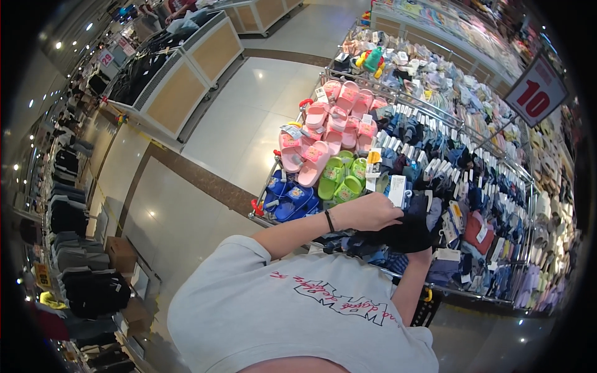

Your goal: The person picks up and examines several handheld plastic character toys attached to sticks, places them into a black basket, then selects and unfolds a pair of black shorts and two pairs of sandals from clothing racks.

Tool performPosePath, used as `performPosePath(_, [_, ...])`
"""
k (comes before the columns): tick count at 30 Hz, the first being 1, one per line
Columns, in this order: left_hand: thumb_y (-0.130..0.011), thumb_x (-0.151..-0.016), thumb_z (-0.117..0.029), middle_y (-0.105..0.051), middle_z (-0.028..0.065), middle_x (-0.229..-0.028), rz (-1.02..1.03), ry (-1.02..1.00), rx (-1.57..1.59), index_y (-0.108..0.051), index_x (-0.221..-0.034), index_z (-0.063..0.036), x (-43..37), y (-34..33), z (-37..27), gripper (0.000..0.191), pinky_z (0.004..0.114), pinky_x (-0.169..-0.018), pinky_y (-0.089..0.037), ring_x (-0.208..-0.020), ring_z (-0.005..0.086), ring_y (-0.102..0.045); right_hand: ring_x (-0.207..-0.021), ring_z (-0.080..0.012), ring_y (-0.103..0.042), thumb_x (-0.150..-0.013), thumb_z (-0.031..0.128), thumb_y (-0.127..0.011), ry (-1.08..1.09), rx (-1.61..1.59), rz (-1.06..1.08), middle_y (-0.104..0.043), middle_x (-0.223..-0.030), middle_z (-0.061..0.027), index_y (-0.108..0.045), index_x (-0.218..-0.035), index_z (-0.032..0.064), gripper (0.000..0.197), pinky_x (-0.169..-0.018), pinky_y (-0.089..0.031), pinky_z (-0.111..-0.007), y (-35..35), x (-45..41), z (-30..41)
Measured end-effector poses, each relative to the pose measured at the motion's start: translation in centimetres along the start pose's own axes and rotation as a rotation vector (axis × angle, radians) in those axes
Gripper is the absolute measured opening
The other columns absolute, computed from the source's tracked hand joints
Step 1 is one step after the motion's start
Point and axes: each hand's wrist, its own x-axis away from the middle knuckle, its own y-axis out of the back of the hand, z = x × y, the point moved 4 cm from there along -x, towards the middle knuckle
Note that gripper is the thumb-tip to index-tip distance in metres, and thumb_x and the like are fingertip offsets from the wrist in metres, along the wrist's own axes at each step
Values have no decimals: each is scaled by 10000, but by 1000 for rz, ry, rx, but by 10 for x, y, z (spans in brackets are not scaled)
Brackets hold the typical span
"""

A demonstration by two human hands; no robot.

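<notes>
My left hand, with a dark band on its wrist, has its fingers closed on the edge of a black cloth item just beside a white tag. My right hand is at the lower right of the same black item, its fingers mostly hidden beneath it. Green children's sandals lie left of my left hand. Blue sandals are further left, and pink sandals are piled beyond. A folded red garment with a tag lies to the right.
A metal rail edges the display bin, which holds many tagged packs. A price sign stands on a rod at the right. Wheeled bins of dark clothes stand at the upper left; folded clothes and cartons line the left.
</notes>
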Motion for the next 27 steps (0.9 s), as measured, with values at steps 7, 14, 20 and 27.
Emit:
performPosePath(7, [-678,-876,-230,-566,163,-638,-96,66,46,-594,-804,-33,9,18,14,226,448,-571,-451,-614,368,-588,-1143,-299,-612,-1025,398,-384,-101,-182,197,-609,-1267,-147,-530,-1316,4,512,-974,-499,-381,-31,9,27])
performPosePath(14, [-657,-904,-239,-515,191,-624,-160,72,159,-551,-701,-11,5,43,3,323,452,-572,-415,-608,387,-548,-1098,-212,-638,-947,356,-608,16,316,466,-642,-1216,-192,-408,-1409,-106,684,-939,-467,-279,-107,17,68])
performPosePath(20, [-585,-940,-200,-563,207,-723,-147,182,329,-586,-887,4,6,46,13,210,420,-643,-440,-691,374,-565,-792,-39,-552,-846,-38,-637,174,417,203,-647,-924,-8,-594,-1273,-27,429,-691,-388,-170,-120,12,78])
performPosePath(27, [-591,-937,-120,-584,108,-828,-234,235,454,-569,-1002,-11,8,51,15,129,322,-670,-444,-686,207,-545,-765,-65,-598,-736,-147,-681,433,539,146,-692,-922,-39,-738,-992,-21,291,-706,-437,-195,-131,12,102])
